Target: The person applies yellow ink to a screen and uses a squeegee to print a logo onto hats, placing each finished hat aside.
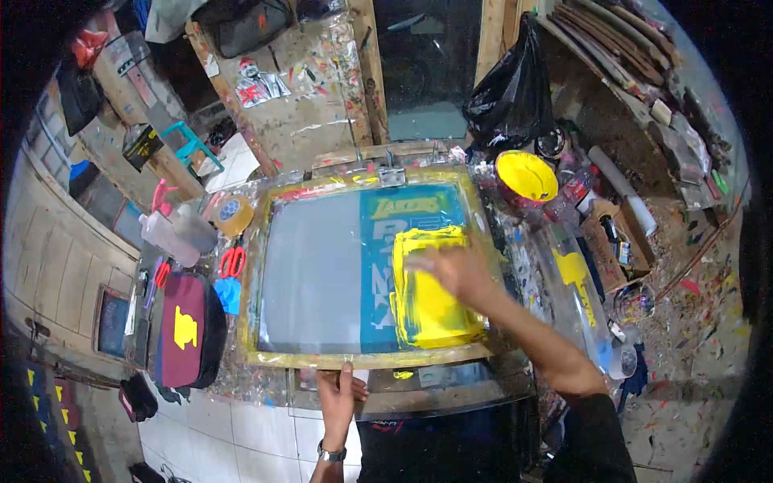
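A screen printing frame (pixel 299 360) lies across the worktable, with grey mesh on its left half and a teal stencil (pixel 378 282) on its right. Wet yellow ink (pixel 439 318) covers much of the stencil's right side. My left hand (pixel 336 394) grips the frame's near edge, thumb upward and fingers partly beneath. Over the yellow ink is my right hand (pixel 456 272), smeared by motion; its fingers and anything in them cannot be made out. A metal hinge clamp (pixel 392 177) sits at the frame's far edge.
Left of the frame are a maroon pouch (pixel 181 330), red-handled scissors (pixel 233 262), a tape roll (pixel 233 214) and a spray bottle (pixel 173 233). At the right stand a yellow ink bowl (pixel 527 176), a black plastic bag (pixel 515 88) and a cardboard box (pixel 616 245).
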Tool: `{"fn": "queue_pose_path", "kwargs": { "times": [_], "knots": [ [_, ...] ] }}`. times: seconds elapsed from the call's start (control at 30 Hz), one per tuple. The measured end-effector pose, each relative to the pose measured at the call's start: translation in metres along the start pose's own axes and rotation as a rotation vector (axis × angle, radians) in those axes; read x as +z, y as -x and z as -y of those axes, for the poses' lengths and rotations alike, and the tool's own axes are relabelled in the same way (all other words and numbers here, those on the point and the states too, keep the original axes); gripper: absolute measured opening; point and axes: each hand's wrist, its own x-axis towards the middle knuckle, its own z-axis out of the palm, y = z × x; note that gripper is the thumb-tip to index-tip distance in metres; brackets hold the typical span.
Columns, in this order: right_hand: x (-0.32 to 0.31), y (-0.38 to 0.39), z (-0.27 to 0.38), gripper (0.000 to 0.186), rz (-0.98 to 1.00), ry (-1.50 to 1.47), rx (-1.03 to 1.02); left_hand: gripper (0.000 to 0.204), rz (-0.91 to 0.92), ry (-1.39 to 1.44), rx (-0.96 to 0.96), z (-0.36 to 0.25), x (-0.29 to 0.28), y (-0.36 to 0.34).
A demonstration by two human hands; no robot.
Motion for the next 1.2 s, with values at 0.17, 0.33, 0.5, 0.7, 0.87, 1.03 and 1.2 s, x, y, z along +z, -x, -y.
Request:
{"fn": "queue_pose_path", "kwargs": {
  "times": [0.17,0.33,0.5,0.7,0.87,1.03,1.2],
  "knots": [
    [0.012,0.006,-0.024,0.014,0.005,0.056,0.052,0.034,0.101,-0.114,-0.2,-0.024,-0.002,0.004],
    [0.011,-0.032,-0.063,0.026,0.039,-0.06,0.045,0.036,0.173,-0.819,0.254,-0.034,-0.007,0.023],
    [0.026,-0.008,-0.046,0.023,-0.066,0.048,0.092,0.08,0.004,-1.421,0.835,-0.047,-0.02,-0.006],
    [-0.011,0.056,0.023,0.023,0.054,-0.109,-0.037,0.1,0.075,-1.624,0.909,-0.052,-0.041,-0.043],
    [0.005,-0.034,-0.051,0.038,0.005,-0.065,0.079,0.099,-0.035,-1.537,1.155,-0.028,-0.053,-0.06],
    [0.031,0.01,-0.026,0.035,0.065,-0.174,0.247,0.088,-0.074,-1.484,1.266,-0.022,-0.049,-0.057],
    [0.018,0.068,0.053,0.025,0.095,-0.309,0.172,0.083,-0.105,-1.352,1.552,-0.005,-0.06,-0.076]
  ]
}}
